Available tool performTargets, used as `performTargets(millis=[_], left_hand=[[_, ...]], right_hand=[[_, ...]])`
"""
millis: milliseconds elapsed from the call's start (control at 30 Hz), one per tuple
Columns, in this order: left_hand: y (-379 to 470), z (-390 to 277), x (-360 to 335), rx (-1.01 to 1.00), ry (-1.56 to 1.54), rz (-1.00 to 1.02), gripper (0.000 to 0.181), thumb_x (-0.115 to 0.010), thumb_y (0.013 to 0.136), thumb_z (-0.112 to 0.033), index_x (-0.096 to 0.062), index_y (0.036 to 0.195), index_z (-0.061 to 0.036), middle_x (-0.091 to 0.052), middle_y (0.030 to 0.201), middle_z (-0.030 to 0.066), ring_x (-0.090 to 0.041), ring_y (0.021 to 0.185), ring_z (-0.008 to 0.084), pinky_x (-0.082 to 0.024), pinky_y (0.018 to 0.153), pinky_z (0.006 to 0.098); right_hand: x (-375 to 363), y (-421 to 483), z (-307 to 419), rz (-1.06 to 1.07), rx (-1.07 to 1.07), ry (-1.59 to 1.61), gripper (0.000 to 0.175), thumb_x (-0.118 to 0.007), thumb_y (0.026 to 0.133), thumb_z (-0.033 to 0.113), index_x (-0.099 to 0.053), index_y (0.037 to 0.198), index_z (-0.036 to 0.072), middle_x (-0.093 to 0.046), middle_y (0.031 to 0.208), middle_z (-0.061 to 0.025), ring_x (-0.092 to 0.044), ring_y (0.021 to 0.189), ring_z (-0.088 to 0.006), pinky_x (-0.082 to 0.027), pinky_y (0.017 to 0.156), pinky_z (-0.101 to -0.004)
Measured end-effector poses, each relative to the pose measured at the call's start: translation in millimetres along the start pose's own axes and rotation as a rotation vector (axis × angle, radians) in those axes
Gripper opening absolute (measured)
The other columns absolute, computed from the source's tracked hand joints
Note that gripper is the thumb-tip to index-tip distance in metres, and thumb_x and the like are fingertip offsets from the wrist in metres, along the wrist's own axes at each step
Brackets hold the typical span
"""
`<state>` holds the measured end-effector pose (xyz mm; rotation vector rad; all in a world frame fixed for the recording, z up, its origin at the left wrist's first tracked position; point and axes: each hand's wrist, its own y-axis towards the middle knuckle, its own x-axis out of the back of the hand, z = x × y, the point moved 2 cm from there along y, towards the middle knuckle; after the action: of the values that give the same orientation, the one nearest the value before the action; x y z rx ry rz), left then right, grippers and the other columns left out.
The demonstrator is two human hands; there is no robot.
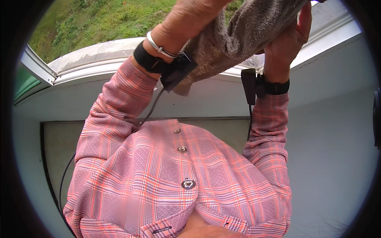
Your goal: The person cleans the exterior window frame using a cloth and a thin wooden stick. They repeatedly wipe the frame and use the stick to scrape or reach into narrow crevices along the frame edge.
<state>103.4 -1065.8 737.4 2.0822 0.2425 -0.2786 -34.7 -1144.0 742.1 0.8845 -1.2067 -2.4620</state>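
Note:
A grey-brown plush cloth [253, 29] hangs in folds between my raised hands at the top of the view, in front of a window. My left hand [196, 15] reaches over it from the left; its fingers are cut off by the upper edge, so its grip cannot be seen. A silver bracelet [159, 47] and a black strap with a small device [178, 71] are on that wrist. My right hand [285, 44] holds the cloth from the lower right side, with part of the fingers hidden behind the fabric. Its wrist also bears a black strapped device [249, 86].
The white window frame [98, 70] with its sill track curves behind the arms, and a pale ledge [98, 52] and grass lie outside. Below it is a light wall [324, 134]. Thin black cables [153, 107] run from the wrist devices along the arms.

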Motion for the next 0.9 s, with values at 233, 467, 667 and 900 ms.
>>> performTargets(millis=[233,467,667,900], left_hand=[[-79.8,83.3,-86.0,0.4,-0.307,0.153,0.045,-0.071,0.086,-0.021,-0.055,0.121,0.0025,-0.065,0.109,0.01,-0.058,0.1,0.0153,-0.046,0.092,0.0308],[-146.1,124.7,-139.7,0.881,-0.691,0.228,0.034,-0.053,0.097,-0.026,-0.06,0.108,0.0057,-0.064,0.093,0.0041,-0.056,0.083,0.0082,-0.049,0.073,0.026],[-170.9,139.8,-147.7,1.002,-0.87,0.217,0.03,-0.052,0.097,-0.023,-0.062,0.105,0.0045,-0.064,0.092,0.0024,-0.056,0.082,0.007,-0.049,0.072,0.0258],[-237.3,181.4,-132.3,0.803,-0.808,0.582,0.03,-0.052,0.095,-0.02,-0.058,0.106,0.0069,-0.062,0.09,0.0053,-0.054,0.083,0.0108,-0.049,0.075,0.0283]], right_hand=[[123.3,-18.3,32.2,0.188,-0.208,-0.322,0.045,-0.062,0.09,0.004,-0.05,0.134,0.001,-0.069,0.105,-0.0146,-0.066,0.089,-0.0133,-0.054,0.078,-0.0244],[156.4,-31.5,91.2,0.395,-0.296,-1.475,0.03,-0.061,0.092,0.006,-0.064,0.121,0.006,-0.051,0.066,0.0057,-0.044,0.059,-0.0036,-0.039,0.054,-0.0203],[186.5,-61.9,81.8,0.257,-0.268,-1.503,0.027,-0.061,0.092,0.008,-0.065,0.119,0.003,-0.062,0.076,0.0008,-0.05,0.066,-0.0041,-0.043,0.06,-0.0211],[260.9,-177.2,75.8,-0.24,-0.747,-0.617,0.033,-0.057,0.094,0.015,-0.056,0.123,-0.001,-0.065,0.107,-0.0065,-0.061,0.093,-0.0119,-0.049,0.079,-0.0232]])
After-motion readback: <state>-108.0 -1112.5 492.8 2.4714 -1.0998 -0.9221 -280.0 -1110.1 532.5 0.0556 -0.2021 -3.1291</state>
